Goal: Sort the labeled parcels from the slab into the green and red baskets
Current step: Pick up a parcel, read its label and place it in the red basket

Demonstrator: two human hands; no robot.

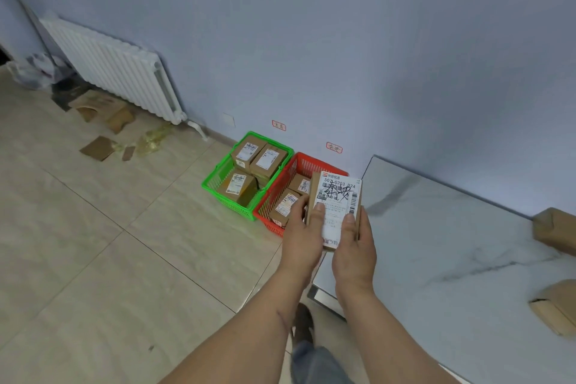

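Both hands, left [301, 235] and right [353, 241], gripping small brown cardboard parcel with white label [338, 207] above red plastic basket [282, 193]. Risk: misread handwritten label, drop into adjacent green plastic basket [218, 179].

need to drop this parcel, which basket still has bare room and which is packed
The green basket has an open strip along its left wall beside its boxes. The red basket is bare along its far wall. Its near half is crowded with boxes, under the held parcel.
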